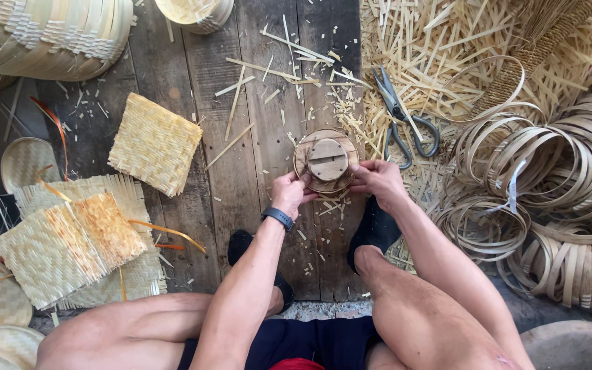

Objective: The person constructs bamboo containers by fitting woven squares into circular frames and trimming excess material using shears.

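Now – round wooden mould (pixel 326 162) gripped by left hand (pixel 289 194) and right hand (pixel 378 179) | woven squares (pixel 153 142) made – bamboo rings (pixel 549 185) unused.

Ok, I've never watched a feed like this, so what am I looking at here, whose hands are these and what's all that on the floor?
There is one view, from a camera on the person's head, looking down at their own bare hands and legs. The left hand and right hand both grip a round wooden form resting on the plank floor. Beside it lie scissors among loose bamboo strips. Coiled bamboo hoops pile up at the right, square woven mats lie at the left, and stacked baskets sit at top left.
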